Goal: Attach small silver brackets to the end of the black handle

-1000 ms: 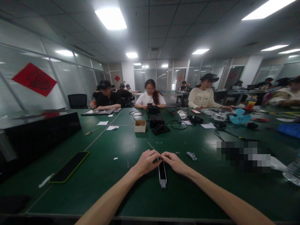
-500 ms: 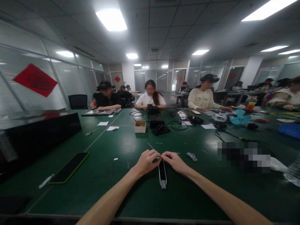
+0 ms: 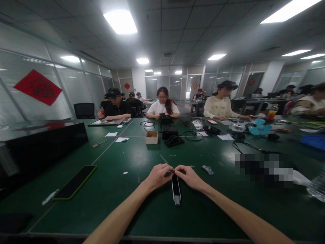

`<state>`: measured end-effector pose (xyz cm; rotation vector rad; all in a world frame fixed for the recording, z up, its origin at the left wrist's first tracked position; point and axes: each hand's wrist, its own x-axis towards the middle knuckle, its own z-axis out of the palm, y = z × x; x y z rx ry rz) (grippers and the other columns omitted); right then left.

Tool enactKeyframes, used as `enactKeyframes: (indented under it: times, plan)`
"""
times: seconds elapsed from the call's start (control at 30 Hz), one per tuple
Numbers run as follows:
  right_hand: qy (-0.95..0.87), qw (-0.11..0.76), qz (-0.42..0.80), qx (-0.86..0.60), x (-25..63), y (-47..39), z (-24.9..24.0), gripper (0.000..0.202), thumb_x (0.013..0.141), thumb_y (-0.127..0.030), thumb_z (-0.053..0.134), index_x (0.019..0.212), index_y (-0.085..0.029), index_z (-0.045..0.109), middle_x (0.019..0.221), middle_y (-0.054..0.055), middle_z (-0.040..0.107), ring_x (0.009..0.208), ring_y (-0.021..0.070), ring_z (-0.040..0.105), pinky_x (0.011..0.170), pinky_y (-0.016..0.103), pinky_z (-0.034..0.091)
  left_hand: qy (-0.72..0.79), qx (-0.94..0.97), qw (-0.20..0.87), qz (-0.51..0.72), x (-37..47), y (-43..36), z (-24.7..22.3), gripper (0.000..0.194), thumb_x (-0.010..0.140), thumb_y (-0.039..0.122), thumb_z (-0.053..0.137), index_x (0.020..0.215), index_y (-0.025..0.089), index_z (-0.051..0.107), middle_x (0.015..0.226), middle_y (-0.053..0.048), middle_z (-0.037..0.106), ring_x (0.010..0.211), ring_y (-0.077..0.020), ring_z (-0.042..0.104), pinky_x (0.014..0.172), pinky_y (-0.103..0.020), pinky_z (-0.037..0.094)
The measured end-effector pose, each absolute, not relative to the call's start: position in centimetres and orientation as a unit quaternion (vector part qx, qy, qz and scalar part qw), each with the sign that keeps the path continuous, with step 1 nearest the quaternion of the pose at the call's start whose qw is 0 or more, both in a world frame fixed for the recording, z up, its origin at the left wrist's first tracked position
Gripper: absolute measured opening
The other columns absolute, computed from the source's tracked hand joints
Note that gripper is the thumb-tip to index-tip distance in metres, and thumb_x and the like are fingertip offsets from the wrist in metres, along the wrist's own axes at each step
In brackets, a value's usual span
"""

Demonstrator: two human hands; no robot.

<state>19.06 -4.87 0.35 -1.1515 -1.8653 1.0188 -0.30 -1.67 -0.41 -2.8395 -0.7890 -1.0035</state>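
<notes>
A slim white-edged device with a dark inner face [image 3: 176, 189] lies lengthwise on the green table [image 3: 106, 210], its grey-white end toward me. At its far end my left hand [image 3: 160, 175] is closed, thumb and fingertips pinched together. My right hand [image 3: 188, 176] pinches at the same spot, and the fingertips of both hands nearly meet. Whatever sits between them is too small and covered to make out. To the right of my right hand lies a crumpled-looking grey part [image 3: 208, 169], with tiny bits [image 3: 192, 166] nearer the hand.
A green-edged phone [image 3: 75, 182] lies at left, near a large black box [image 3: 50, 149]. Farther back stand a small open carton [image 3: 151, 138] and black devices with cables [image 3: 170, 132]. A blue fan [image 3: 260, 126] is at right. Several people sit across the table.
Hardly anything differs. My fingertips have shifted very slightly at the far end of the device, which stays where it was.
</notes>
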Motion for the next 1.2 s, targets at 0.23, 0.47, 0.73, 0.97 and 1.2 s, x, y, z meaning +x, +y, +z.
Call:
enactKeyframes:
  times: [0.23, 0.47, 0.73, 0.97, 1.2]
  plan:
    - [-0.743, 0.339, 0.338, -0.468, 18.9, -5.3, 1.2, 0.025, 0.086, -0.036, 0.050, 0.091, -0.016, 0.064, 0.086, 0.003, 0.065, 0.078, 0.0162, 0.058, 0.071, 0.028, 0.045, -0.251, -0.913, -0.021, -0.320, -0.4, -1.5, -0.3, 0.012, 0.083, 0.016, 0.053, 0.093, 0.015, 0.060, 0.086, -0.004, 0.064, 0.075, -0.0132, 0.060, 0.069, -0.023, 0.047]
    - [-0.785, 0.310, 0.170, -0.508, 20.7, -4.6, 1.3, 0.019, 0.087, -0.029, 0.048, 0.088, -0.018, 0.063, 0.090, 0.005, 0.062, 0.081, 0.0164, 0.054, 0.072, 0.029, 0.044, -0.323, -0.905, -0.079, -0.265, -1.9, -0.7, 0.5, 0.014, 0.078, 0.014, 0.055, 0.092, 0.015, 0.060, 0.082, -0.001, 0.062, 0.065, -0.0105, 0.056, 0.063, -0.021, 0.045]
    - [-0.811, 0.217, 0.126, -0.529, 22.4, -3.6, 0.4, 0.018, 0.085, -0.028, 0.049, 0.085, -0.018, 0.063, 0.085, 0.005, 0.060, 0.078, 0.0166, 0.052, 0.069, 0.029, 0.043, -0.370, -0.902, -0.117, -0.190, -2.0, -0.4, 0.6, 0.013, 0.077, 0.017, 0.057, 0.089, 0.016, 0.063, 0.076, -0.001, 0.064, 0.066, -0.0118, 0.059, 0.064, -0.020, 0.044]
    - [-0.812, 0.223, 0.153, -0.517, 22.2, -3.5, 0.0, 0.017, 0.084, -0.030, 0.051, 0.084, -0.019, 0.064, 0.083, 0.004, 0.059, 0.077, 0.0168, 0.051, 0.068, 0.030, 0.042, -0.375, -0.894, -0.131, -0.205, -1.8, -0.2, -0.2, 0.015, 0.078, 0.019, 0.057, 0.090, 0.016, 0.065, 0.076, -0.001, 0.067, 0.066, -0.0123, 0.061, 0.064, -0.021, 0.046]
    - [-0.811, 0.229, 0.169, -0.511, 22.2, -3.3, -0.3, 0.017, 0.084, -0.030, 0.050, 0.086, -0.019, 0.063, 0.085, 0.004, 0.059, 0.077, 0.0166, 0.051, 0.069, 0.030, 0.042, -0.378, -0.891, -0.153, -0.200, -1.5, -0.5, -0.1, 0.016, 0.080, 0.019, 0.056, 0.092, 0.016, 0.066, 0.081, -0.001, 0.068, 0.067, -0.0117, 0.061, 0.064, -0.020, 0.047]
